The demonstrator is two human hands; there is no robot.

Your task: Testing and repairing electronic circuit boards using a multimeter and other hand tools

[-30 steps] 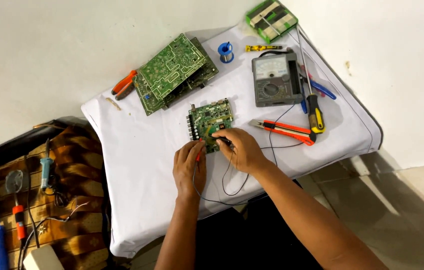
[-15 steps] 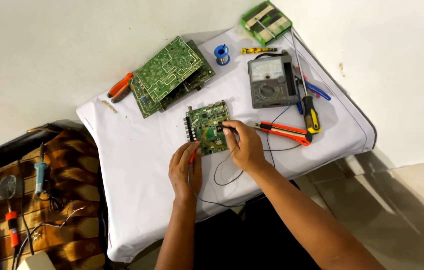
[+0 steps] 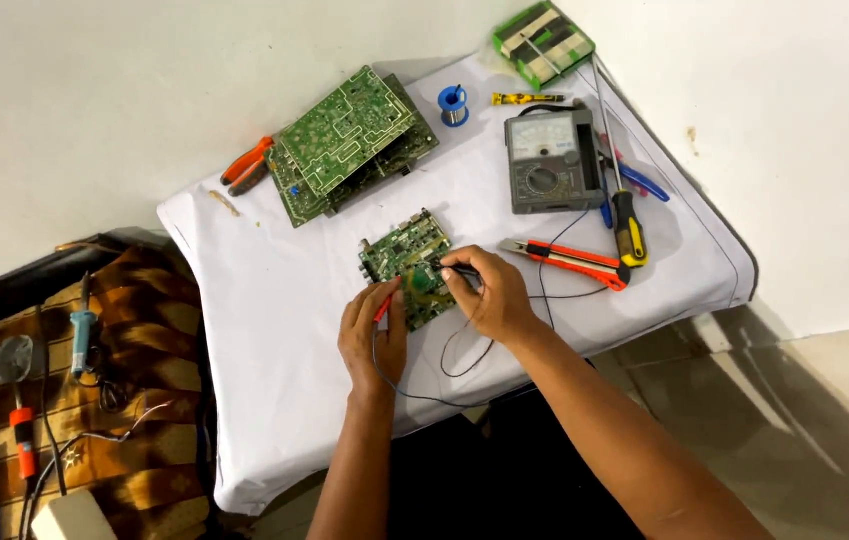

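While both hands [image 3: 375, 335] probe, circuit board [image 3: 407, 262] lies diagonally.

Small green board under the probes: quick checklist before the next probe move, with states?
1. Small green circuit board lies flat on the white cloth: ok.
2. Left hand holds the red probe at the board's near edge: ok.
3. Right hand holds the black probe over the board: ok.
4. Probe tips on the right pads: cannot tell.
5. Leads run to the grey analog meter: cannot tell.
6. Utility knife clear of the hands: ok.
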